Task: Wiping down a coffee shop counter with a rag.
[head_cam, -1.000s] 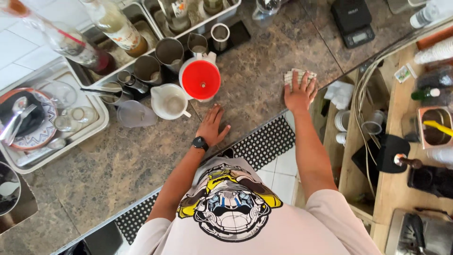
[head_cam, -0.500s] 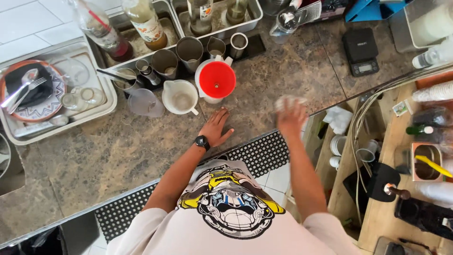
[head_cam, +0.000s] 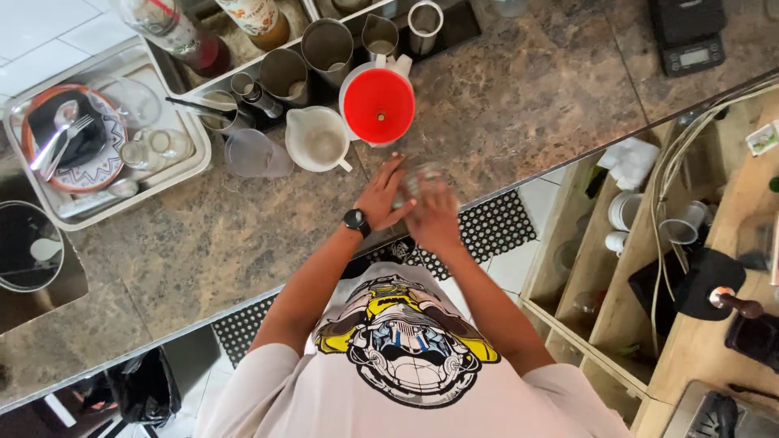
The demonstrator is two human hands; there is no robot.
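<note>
My left hand [head_cam: 383, 193] lies flat with spread fingers on the brown stone counter [head_cam: 203, 243], a black watch [head_cam: 355, 221] on its wrist. My right hand [head_cam: 432, 217] is blurred right beside it, over a pale cloth [head_cam: 420, 177] that it presses on the counter near the front edge. Just beyond both hands stand a red funnel [head_cam: 378, 104] set in a white jug and a white pitcher [head_cam: 322, 144].
A clear cup [head_cam: 253, 156] lies beside the pitcher. Several metal cups [head_cam: 329, 45] and bottles stand behind. A steel tray [head_cam: 191, 166] at left holds a plate, cutlery and glasses. A black scale [head_cam: 690, 32] sits far right. Shelves with white cups [head_cam: 625, 212] lie right.
My right hand has swept left along the counter with the cloth, from the right edge to beside my left hand. My left hand has stayed flat in place.
</note>
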